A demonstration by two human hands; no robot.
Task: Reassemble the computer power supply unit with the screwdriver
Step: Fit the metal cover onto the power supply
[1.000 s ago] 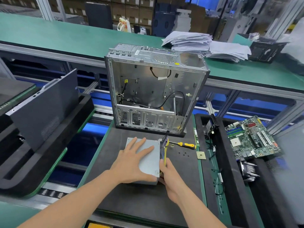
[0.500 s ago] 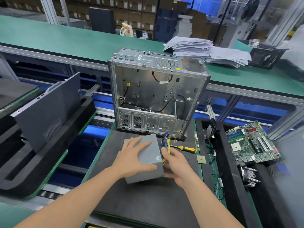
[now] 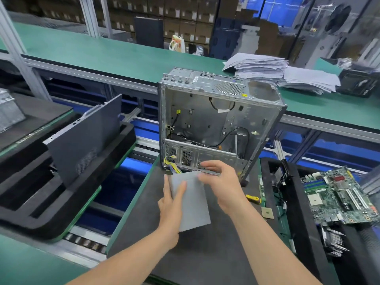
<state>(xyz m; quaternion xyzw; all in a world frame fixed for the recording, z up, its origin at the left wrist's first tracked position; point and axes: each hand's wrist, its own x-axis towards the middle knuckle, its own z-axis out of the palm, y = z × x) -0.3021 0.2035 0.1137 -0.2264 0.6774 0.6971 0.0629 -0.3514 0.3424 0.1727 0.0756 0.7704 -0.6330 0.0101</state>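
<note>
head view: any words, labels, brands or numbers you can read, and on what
Nothing legible anywhere.
The white sticker atop the computer case: too small.
The yellow sticker beside it: blurred.
The black box, white print: blurred.
The motherboard, printing: too small.
The power supply unit: plain grey face, no text shows.

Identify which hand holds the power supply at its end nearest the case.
The right hand, gripping the far edge beside the open case; the left hand holds the power supply by its left side, closer to the person.
</note>
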